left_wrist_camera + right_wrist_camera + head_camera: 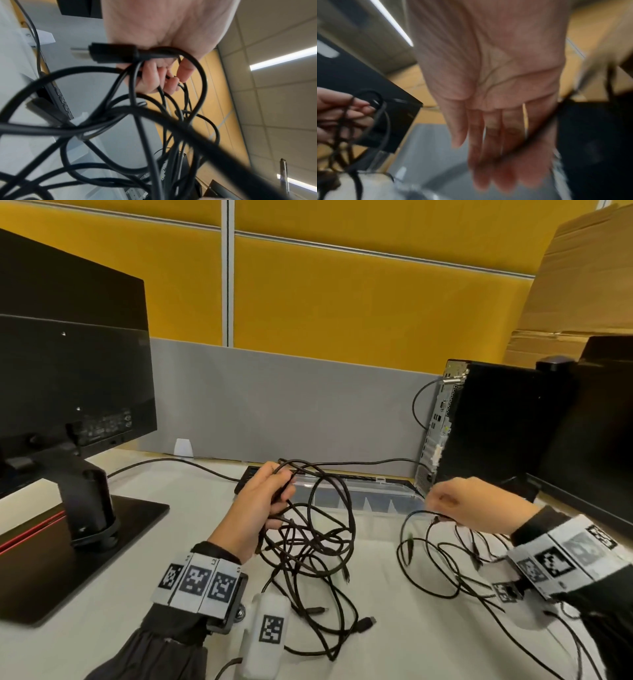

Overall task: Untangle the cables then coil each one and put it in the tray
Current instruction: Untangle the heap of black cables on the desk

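Observation:
My left hand (267, 494) is raised above the table and grips a tangle of thick black cables (308, 539), whose loops hang down to the tabletop. In the left wrist view its fingers (154, 78) curl round several strands, and a black plug (113, 54) sticks out beside the palm. My right hand (455, 501) hovers to the right over a looser bunch of thin black cables (445, 570). The blurred right wrist view shows that hand (496, 121) with straight fingers and a dark cable strand lying across them. A clear plastic tray (376, 482) sits behind both hands.
A monitor (68, 371) on a black stand base (85, 559) fills the left side. A desktop PC (496, 422) and a second screen (599, 440) stand at right. A keyboard (246, 477) lies behind the tray, against a grey partition (291, 405). Another cable (154, 463) runs along the back.

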`<state>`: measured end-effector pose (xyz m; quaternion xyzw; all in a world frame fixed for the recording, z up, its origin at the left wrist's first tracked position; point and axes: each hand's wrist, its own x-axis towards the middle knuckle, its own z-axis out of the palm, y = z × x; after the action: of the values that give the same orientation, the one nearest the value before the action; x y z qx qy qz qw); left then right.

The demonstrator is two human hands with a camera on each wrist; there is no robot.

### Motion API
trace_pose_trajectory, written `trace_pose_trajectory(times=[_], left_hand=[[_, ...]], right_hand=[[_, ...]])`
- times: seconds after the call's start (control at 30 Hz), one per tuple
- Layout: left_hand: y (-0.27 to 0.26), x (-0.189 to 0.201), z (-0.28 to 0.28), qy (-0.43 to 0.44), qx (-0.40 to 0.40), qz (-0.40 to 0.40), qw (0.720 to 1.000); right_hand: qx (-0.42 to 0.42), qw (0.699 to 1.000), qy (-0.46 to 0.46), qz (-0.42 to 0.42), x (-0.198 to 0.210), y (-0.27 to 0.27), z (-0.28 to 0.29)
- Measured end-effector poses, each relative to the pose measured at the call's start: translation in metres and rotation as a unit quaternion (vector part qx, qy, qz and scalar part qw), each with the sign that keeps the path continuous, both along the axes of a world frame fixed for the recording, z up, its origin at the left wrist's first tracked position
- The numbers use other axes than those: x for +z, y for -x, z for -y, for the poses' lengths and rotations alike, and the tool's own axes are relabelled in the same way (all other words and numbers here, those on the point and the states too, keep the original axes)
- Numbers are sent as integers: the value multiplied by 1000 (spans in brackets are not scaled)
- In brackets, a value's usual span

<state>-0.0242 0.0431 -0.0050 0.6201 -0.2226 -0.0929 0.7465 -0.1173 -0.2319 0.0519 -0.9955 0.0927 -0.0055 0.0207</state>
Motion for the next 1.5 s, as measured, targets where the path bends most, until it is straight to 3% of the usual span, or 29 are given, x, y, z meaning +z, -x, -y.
trace_pose_trajectory(times=[0.07, 0.13, 0.2, 0.3, 0.37, 0.43, 0.5, 0.67, 0.87, 1.0, 1.17, 1.27, 1.33, 1.4, 1.47, 1.5], left_hand=[[1, 1, 0, 38, -21, -25, 999], [2, 2, 0, 74, -50, -51, 995], [5, 3, -1, 93, -87, -59, 990], [13, 7, -1, 108, -130, -44, 985], [16, 8, -1, 141, -166, -60, 974], [16, 8, -2, 163, -214, -74, 960], [14, 7, -1, 156, -229, -71, 958], [12, 2, 4, 98, -207, -52, 972], [7, 0, -2, -86, -91, 15, 992], [5, 4, -7, -105, -29, 55, 993], [-8, 14, -28, 20, 93, -17, 995], [-13, 16, -37, 50, 147, -29, 988], [-14, 15, -36, 70, 168, -35, 983], [-11, 13, -31, 88, 185, -43, 978], [-7, 14, -25, 94, 192, -33, 976], [-5, 15, -23, 84, 189, -20, 978]], right_hand=[[55, 992, 19, 109, 9, 4, -17], [130, 960, -22, 245, 13, 3, -43], [190, 937, -50, 289, 13, -2, -70], [234, 938, -131, 218, 8, -12, -100], [252, 947, -107, 168, 2, -20, -114], [272, 945, -69, 166, -5, -27, -122], [286, 929, -117, 202, -9, -32, -118], [255, 914, -270, 162, -9, -30, -95], [203, 867, -425, 163, -9, -23, -69], [211, 881, -382, 183, -11, -17, -53], [170, 882, -356, 258, -10, -7, -5], [105, 909, -316, 251, -13, 1, 26], [77, 947, -244, 193, -14, 5, 39], [58, 985, -151, 68, -16, 9, 45], [44, 996, -61, -45, -11, 12, 38], [56, 995, -55, -63, -6, 14, 29]])
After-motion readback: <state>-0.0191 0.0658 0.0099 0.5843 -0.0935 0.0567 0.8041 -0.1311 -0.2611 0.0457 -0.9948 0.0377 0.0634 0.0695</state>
